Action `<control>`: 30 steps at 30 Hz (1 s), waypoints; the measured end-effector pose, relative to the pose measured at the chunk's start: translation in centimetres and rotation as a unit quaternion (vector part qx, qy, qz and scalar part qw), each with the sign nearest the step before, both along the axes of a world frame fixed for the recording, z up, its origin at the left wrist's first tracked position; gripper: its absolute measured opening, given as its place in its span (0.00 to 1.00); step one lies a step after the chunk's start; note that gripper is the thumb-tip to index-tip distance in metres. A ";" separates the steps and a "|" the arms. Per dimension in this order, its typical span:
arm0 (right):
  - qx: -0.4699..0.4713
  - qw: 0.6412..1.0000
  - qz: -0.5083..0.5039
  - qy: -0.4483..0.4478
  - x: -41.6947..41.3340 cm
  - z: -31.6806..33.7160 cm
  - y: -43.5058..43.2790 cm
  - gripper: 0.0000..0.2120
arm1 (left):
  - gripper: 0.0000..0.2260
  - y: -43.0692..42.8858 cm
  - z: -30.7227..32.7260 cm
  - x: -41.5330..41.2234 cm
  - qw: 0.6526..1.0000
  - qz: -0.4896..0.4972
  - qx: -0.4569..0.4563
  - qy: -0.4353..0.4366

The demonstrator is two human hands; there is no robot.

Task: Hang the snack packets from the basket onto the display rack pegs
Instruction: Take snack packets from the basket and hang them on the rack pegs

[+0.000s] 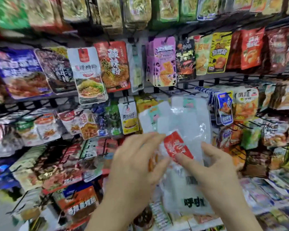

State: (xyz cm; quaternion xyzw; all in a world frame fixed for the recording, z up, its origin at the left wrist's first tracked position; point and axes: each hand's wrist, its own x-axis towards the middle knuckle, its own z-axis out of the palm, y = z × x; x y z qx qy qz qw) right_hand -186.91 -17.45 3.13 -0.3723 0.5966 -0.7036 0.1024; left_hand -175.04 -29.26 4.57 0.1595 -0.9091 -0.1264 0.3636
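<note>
I hold a clear white snack packet [188, 185] with a red label, a barcode and black characters in front of the display rack [157, 87]. My left hand [137, 162] pinches its left edge between fingers and thumb. My right hand [215, 169] grips the right side, thumb lying on the red label. The packet's top reaches up to a bunch of similar white packets [178, 114] hanging from a black peg [182, 89] in the middle row. The picture is blurred by motion. The basket is out of view.
Rows of colourful packets hang on pegs all around: a purple packet [163, 62], a white noodle packet [88, 75], blue packets [223, 109] just right of the white bunch. Lower rows of packets lie below my hands.
</note>
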 end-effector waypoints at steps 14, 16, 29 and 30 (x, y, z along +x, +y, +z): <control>-0.008 0.999 -0.015 -0.036 3.7 -2.0 -7.0 0.18 | 0.06 -6.3 -1.4 5.2 0.811 -0.041 0.521 0.264; 0.024 1.000 -0.003 0.016 3.4 -3.3 -7.8 0.34 | 0.03 -7.0 -2.3 5.9 0.794 -0.011 0.535 0.289; 0.260 0.943 0.203 -0.049 2.6 -8.8 -13.2 0.20 | 0.08 -14.4 -3.9 11.8 0.746 0.143 0.533 0.372; 0.274 0.938 0.206 -0.049 2.8 -8.8 -13.7 0.18 | 0.07 -15.6 -4.0 12.1 0.751 0.149 0.534 0.358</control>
